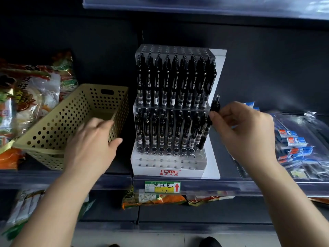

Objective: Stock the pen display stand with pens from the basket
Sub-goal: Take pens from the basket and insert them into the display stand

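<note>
The left hand point(92, 145), nearest the camera, is open, its fingers extended and relaxed over the near right corner of the yellow perforated basket point(53, 125); contact with the rim cannot be confirmed. The right hand point(243, 129) pinches a black pen point(206, 130) between thumb and fingertips, holding it tilted with its tip at the rightmost hole of the lower tier of the clear pen stand point(169, 168). The stand sits on the shelf point(231, 186) just right of the basket, with rows of black pens in both tiers.
</note>
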Action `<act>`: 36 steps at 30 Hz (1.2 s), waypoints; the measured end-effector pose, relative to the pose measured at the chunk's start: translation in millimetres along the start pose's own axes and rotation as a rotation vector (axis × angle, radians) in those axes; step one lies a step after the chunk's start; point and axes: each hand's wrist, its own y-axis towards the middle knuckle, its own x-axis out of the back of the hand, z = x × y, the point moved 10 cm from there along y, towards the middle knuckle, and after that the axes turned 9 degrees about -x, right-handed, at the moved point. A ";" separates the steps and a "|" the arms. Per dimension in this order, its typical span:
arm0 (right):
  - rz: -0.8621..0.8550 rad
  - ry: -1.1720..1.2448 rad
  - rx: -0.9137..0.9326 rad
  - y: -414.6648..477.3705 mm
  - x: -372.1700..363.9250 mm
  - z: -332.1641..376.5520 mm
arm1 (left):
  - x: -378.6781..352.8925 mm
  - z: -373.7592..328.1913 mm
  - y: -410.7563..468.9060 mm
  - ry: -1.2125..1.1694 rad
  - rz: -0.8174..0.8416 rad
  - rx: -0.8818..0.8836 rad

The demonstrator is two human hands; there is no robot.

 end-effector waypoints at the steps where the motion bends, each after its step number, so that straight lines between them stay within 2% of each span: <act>1: -0.006 -0.011 0.013 -0.8 -1.7 -0.6 | -6.2 6.3 0.2 0.034 0.057 0.033; 4: -0.039 0.006 0.024 -2.6 -4.1 -4.1 | -16.5 15.0 -1.2 0.051 0.129 0.078; 13: -0.096 -0.004 0.049 -4.1 -3.9 -4.3 | -20.7 20.6 1.3 0.010 0.096 0.059; 23: 0.146 -0.134 0.062 -11.4 -44.9 -21.0 | -19.5 23.6 0.9 -0.004 0.080 0.053; 27: 0.178 -0.142 0.065 -10.1 -46.0 -19.5 | -18.5 23.8 -0.8 -0.023 0.072 0.053; 36: 0.302 -0.153 -0.049 -9.8 -53.5 -30.9 | -17.3 25.1 -1.8 -0.044 0.079 0.043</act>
